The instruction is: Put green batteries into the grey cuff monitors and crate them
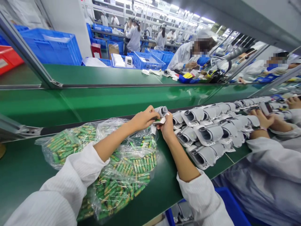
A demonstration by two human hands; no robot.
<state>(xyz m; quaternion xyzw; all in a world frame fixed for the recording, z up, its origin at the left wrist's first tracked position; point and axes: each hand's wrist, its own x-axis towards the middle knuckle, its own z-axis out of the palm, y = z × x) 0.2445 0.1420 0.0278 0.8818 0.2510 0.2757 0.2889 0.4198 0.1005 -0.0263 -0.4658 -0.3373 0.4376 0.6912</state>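
As my forearms lie across the green conveyor belt (pixel 28 179), clear plastic bags (pixel 122 185) slump on it beneath my left arm, packed with loose green-and-gold cylindrical batteries. The plastic is crumpled and gathered, and the batteries show through it in jumbled heaps.

My two hands are together at the belt's far edge, close around one white moulded unit (pixel 161 111), with its round dark opening facing up and away from me. My left hand (pixel 143 118) is curled closed over its near side, and my right hand (pixel 167 127) is cupped up against it from below, so the unit is clamped between them. A small green piece (pixel 160 121) and a white tab (pixel 159 121) show just under my left fingers, but they are too small and too tucked in to tell apart exactly.

Just beside my right hand, rows of similar white units (pixel 207 131) lie packed on the belt, their openings turned towards me and the tabs showing. Past my right sleeve (pixel 202 201), a blue bin (pixel 231 207) sits below the belt's edge. A co-worker's hands (pixel 263 119) hold a white item at the end of the row. Blue crates (pixel 51 47) and a red crate (pixel 8 59) stand farther off, beyond the belts.
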